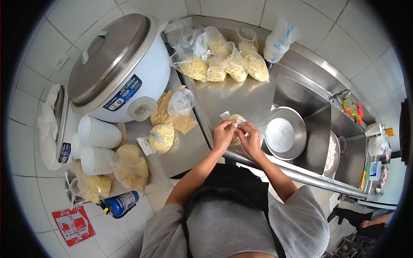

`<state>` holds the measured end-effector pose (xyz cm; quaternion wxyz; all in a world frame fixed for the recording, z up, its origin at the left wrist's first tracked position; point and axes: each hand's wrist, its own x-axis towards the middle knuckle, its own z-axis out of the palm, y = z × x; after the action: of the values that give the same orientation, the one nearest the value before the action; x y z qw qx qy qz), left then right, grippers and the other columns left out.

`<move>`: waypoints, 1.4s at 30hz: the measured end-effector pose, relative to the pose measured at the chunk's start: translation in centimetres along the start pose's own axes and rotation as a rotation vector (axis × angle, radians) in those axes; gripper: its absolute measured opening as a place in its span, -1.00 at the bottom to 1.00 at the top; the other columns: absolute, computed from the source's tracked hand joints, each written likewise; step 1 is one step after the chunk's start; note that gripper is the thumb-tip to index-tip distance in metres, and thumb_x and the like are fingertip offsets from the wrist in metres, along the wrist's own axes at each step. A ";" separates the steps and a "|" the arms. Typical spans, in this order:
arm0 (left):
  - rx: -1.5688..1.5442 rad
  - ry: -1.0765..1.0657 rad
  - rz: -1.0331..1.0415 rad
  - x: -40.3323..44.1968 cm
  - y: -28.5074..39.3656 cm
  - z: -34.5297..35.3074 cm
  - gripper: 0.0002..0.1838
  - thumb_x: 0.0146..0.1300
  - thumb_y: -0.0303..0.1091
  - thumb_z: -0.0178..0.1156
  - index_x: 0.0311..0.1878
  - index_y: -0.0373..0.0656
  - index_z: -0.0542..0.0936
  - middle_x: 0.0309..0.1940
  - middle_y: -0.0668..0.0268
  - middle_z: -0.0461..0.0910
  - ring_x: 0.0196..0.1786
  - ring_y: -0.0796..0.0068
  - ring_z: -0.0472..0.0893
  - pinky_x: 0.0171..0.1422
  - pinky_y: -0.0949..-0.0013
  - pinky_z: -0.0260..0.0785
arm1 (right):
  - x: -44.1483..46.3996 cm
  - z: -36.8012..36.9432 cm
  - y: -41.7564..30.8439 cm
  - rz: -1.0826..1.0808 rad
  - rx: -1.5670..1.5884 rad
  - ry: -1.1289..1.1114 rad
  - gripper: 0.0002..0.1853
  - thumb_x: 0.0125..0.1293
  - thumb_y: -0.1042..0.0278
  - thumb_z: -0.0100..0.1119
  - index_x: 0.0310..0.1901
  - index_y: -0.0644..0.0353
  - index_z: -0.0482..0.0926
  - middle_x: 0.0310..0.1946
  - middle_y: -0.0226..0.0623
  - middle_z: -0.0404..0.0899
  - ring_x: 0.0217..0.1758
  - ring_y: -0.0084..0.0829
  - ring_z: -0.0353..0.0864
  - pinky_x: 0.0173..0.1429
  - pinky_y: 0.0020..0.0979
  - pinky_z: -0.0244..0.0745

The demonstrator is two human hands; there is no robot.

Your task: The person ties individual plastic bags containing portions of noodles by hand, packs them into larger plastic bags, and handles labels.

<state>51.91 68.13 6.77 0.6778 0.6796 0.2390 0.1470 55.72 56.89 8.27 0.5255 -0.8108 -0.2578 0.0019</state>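
Both hands meet over a small clear bag of pale noodles at the front edge of the steel counter. My left hand pinches the gathered top of the bag from the left. From the right, my right hand pinches the same spot, fingertips touching those of my left hand. A small white slip lies just behind the bag. To the left sits another tied noodle bag, beside a paper label and brown paper.
Several noodle bags line the counter's back. A large rice cooker and stacked white tubs stand left. On the right, a sink holds a metal bowl. Another person's arm shows at the lower right.
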 end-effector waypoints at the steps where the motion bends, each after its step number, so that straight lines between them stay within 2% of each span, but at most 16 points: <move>1: -0.038 0.008 -0.015 0.1 -0.4 0.2 -0.82 0.15 -0.39 0.21 -0.27 -0.32 0.62 -0.21 0.28 0.50 -0.14 0.56 0.50 -0.07 0.48 0.35 | 0.0 0.1 0.2 0.009 0.002 0.008 -0.85 0.08 0.49 0.21 -0.30 0.36 0.60 -0.39 -0.16 0.56 -0.45 -0.42 0.52 -0.32 -0.46 0.43; 6: -0.123 0.047 -0.056 0.2 -0.6 0.8 -0.85 0.10 -0.43 0.23 -0.30 -0.31 0.63 -0.20 0.27 0.50 -0.15 0.53 0.51 -0.04 0.46 0.35 | -0.1 0.7 0.5 0.102 0.058 0.083 -0.86 0.12 0.49 0.14 -0.32 0.38 0.58 -0.43 -0.20 0.57 -0.48 -0.50 0.51 -0.36 -0.50 0.41; 9: -0.048 0.129 0.041 0.0 -0.5 1.7 -0.85 0.06 -0.42 0.25 -0.33 -0.31 0.63 -0.23 0.28 0.48 -0.17 0.52 0.51 -0.04 0.47 0.35 | -0.2 1.1 1.2 0.177 0.091 0.111 -0.87 0.15 0.49 0.11 -0.36 0.40 0.57 -0.50 -0.23 0.55 -0.51 -0.56 0.51 -0.38 -0.52 0.41; 13: 0.064 0.098 0.094 0.4 -2.2 2.2 -0.85 0.08 -0.39 0.20 -0.43 -0.32 0.56 -0.27 0.28 0.40 -0.16 0.47 0.45 -0.03 0.40 0.32 | -0.3 0.9 2.1 0.181 0.076 0.126 -0.86 0.15 0.48 0.10 -0.38 0.41 0.56 -0.54 -0.25 0.55 -0.52 -0.59 0.51 -0.38 -0.53 0.42; 17: 0.271 0.055 0.211 0.6 -2.7 1.9 -0.80 0.12 -0.34 0.17 -0.44 -0.32 0.56 -0.27 0.23 0.40 -0.12 0.37 0.41 0.00 0.33 0.28 | -0.7 1.0 3.2 0.188 0.074 0.072 -0.86 0.15 0.48 0.11 -0.37 0.40 0.55 -0.54 -0.25 0.55 -0.52 -0.58 0.51 -0.38 -0.54 0.42; 20: 0.268 0.045 0.220 0.4 -3.1 1.9 -0.77 0.14 -0.31 0.17 -0.44 -0.32 0.56 -0.27 0.22 0.40 -0.11 0.35 0.41 0.00 0.32 0.27 | -0.5 0.0 2.8 0.172 0.012 -0.014 -0.86 0.13 0.49 0.11 -0.35 0.42 0.55 -0.52 -0.21 0.56 -0.49 -0.50 0.55 -0.36 -0.50 0.45; 22: 0.297 0.040 0.237 0.5 -2.6 1.8 -0.77 0.14 -0.30 0.18 -0.45 -0.32 0.56 -0.28 0.22 0.41 -0.15 0.36 0.42 -0.03 0.34 0.29 | -0.1 -1.3 1.2 0.087 0.023 -0.077 -0.87 0.10 0.48 0.12 -0.37 0.39 0.55 -0.49 -0.13 0.54 -0.48 -0.32 0.56 -0.37 -0.37 0.45; 25: 0.311 -0.062 0.213 0.1 -1.6 1.3 -0.77 0.16 -0.30 0.17 -0.42 -0.32 0.56 -0.28 0.22 0.44 -0.20 0.37 0.46 -0.08 0.36 0.33 | 0.4 -2.2 0.5 -0.054 -0.132 -0.179 -0.89 0.07 0.49 0.12 -0.42 0.37 0.54 -0.48 -0.06 0.50 -0.46 -0.14 0.55 -0.36 -0.24 0.44; 27: 0.378 0.008 0.246 0.2 -2.2 1.3 -0.80 0.18 -0.32 0.15 -0.35 -0.30 0.55 -0.30 0.22 0.46 -0.22 0.38 0.49 -0.12 0.37 0.35 | 1.1 -2.3 0.5 -0.185 -0.226 -0.202 -0.90 0.05 0.50 0.11 -0.48 0.37 0.52 -0.49 -0.02 0.48 -0.46 -0.02 0.49 -0.35 -0.16 0.41; 30: 0.273 -0.001 0.251 0.6 -1.9 1.1 -0.82 0.21 -0.37 0.11 -0.20 -0.28 0.51 -0.25 0.21 0.46 -0.17 0.34 0.50 -0.08 0.34 0.34 | 2.2 -2.3 0.4 -0.311 -0.306 -0.253 -0.87 0.02 0.46 0.14 -0.49 0.37 0.53 -0.51 -0.04 0.48 -0.45 -0.04 0.50 -0.32 -0.16 0.41; 31: 0.207 -0.025 0.244 0.6 -1.9 1.0 -0.81 0.22 -0.38 0.09 -0.15 -0.27 0.49 -0.22 0.21 0.45 -0.13 0.32 0.49 -0.05 0.32 0.33 | 2.6 -2.4 0.2 -0.295 -0.301 -0.264 -0.87 0.01 0.45 0.14 -0.50 0.37 0.54 -0.53 -0.04 0.49 -0.46 -0.05 0.51 -0.33 -0.17 0.42; 34: 0.559 -0.095 0.506 0.1 -3.6 0.5 -0.76 0.23 -0.42 0.04 -0.04 -0.26 0.42 -0.13 0.20 0.42 -0.05 0.22 0.46 0.03 0.26 0.27 | 4.3 -3.2 -1.3 -0.195 -0.271 -0.303 -0.85 -0.01 0.42 0.15 -0.52 0.37 0.56 -0.58 -0.03 0.52 -0.51 -0.10 0.53 -0.36 -0.22 0.44; 35: 0.650 -0.099 0.458 -1.3 -1.6 0.3 -0.77 0.24 -0.42 0.02 -0.05 -0.26 0.43 -0.07 0.18 0.39 0.01 0.16 0.42 0.08 0.21 0.21 | 5.0 -3.4 -2.1 -0.119 -0.252 -0.311 -0.84 -0.02 0.41 0.15 -0.52 0.37 0.57 -0.59 -0.03 0.52 -0.53 -0.12 0.54 -0.37 -0.24 0.44; 36: 0.595 -0.104 0.431 -1.4 -1.5 -0.1 -0.77 0.24 -0.41 0.02 -0.06 -0.26 0.44 -0.07 0.18 0.39 0.02 0.16 0.42 0.06 0.21 0.23 | 5.4 -3.4 -2.7 -0.039 -0.233 -0.319 -0.84 -0.02 0.41 0.15 -0.52 0.37 0.58 -0.60 -0.02 0.53 -0.55 -0.13 0.55 -0.39 -0.26 0.45; 39: 0.365 -0.095 0.346 -1.4 -0.8 -1.6 -0.80 0.29 -0.37 -0.01 -0.13 -0.29 0.46 -0.08 0.18 0.37 -0.01 0.22 0.44 -0.01 0.28 0.28 | 7.4 -1.9 -3.5 -0.106 -0.067 -0.342 -0.83 0.01 0.40 0.14 -0.50 0.37 0.58 -0.60 0.01 0.53 -0.57 -0.17 0.56 -0.42 -0.29 0.44; 42: 0.121 -0.021 0.425 -4.2 2.0 -4.1 -0.82 0.31 -0.42 -0.02 -0.14 -0.34 0.46 -0.14 0.15 0.36 -0.13 0.22 0.46 -0.09 0.33 0.32 | 10.6 1.1 -6.2 -0.220 -0.034 -0.400 -0.82 0.03 0.39 0.13 -0.49 0.37 0.57 -0.56 0.01 0.53 -0.51 -0.15 0.57 -0.37 -0.27 0.45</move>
<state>46.43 69.49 9.44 0.5918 0.7557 0.0915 0.2649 62.05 64.21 15.97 0.4471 -0.7700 -0.4439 0.1009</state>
